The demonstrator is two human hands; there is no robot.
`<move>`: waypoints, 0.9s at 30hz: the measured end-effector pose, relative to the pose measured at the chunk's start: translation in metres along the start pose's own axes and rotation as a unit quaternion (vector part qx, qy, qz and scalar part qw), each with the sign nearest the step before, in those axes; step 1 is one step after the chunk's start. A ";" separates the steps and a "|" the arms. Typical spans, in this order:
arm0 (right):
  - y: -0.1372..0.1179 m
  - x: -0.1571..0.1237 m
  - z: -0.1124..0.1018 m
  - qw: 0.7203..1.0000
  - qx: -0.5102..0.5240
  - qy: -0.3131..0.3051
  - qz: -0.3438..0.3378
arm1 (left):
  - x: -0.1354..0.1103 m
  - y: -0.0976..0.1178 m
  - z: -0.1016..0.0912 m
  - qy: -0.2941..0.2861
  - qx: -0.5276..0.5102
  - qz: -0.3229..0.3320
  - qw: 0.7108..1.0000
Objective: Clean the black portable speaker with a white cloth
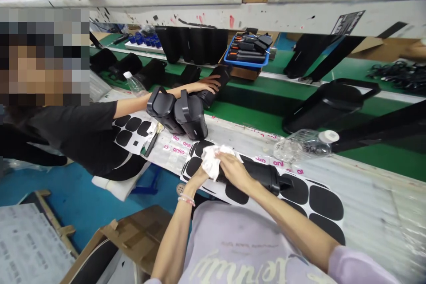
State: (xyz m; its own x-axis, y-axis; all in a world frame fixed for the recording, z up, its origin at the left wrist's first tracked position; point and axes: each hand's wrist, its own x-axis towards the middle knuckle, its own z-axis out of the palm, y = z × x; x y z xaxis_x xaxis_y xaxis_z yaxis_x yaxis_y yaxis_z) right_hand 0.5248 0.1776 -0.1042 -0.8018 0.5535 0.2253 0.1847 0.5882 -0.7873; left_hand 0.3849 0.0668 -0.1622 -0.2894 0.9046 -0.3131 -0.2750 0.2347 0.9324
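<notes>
A black handled housing, like a portable speaker [261, 174], lies on its side on the bench, its handle end pointing right. My right hand [233, 169] presses a crumpled white cloth [213, 159] against the housing's left end, fingers closed on the cloth. Close by on the left is my left hand [200, 177], at that same end; the cloth hides its fingers, so its grip does not show. Under the housing lies a white sheet with rounded black pads [326, 203].
Two upright black housings [190, 113] stand left of my hands. A co-worker's hand [209, 84] rests on another one on the green conveyor [246, 117]. A clear plastic bottle [299, 144] lies at right. Behind is a blue tray [248, 60] of tools. A shelf [199, 15] overhangs the conveyor.
</notes>
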 end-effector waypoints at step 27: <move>0.054 -0.140 -0.103 0.700 0.410 0.300 0.503 | -0.055 0.104 0.070 -0.068 0.245 0.302 0.919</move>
State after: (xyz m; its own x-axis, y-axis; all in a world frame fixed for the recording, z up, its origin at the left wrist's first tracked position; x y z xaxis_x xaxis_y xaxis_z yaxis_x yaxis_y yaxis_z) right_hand 0.7054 0.1932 -0.1189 -0.0728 0.7369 -0.6721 -0.1012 -0.6759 -0.7300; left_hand 0.4367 0.0665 -0.0349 -0.1276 0.9505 0.2833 0.3543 -0.2231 0.9081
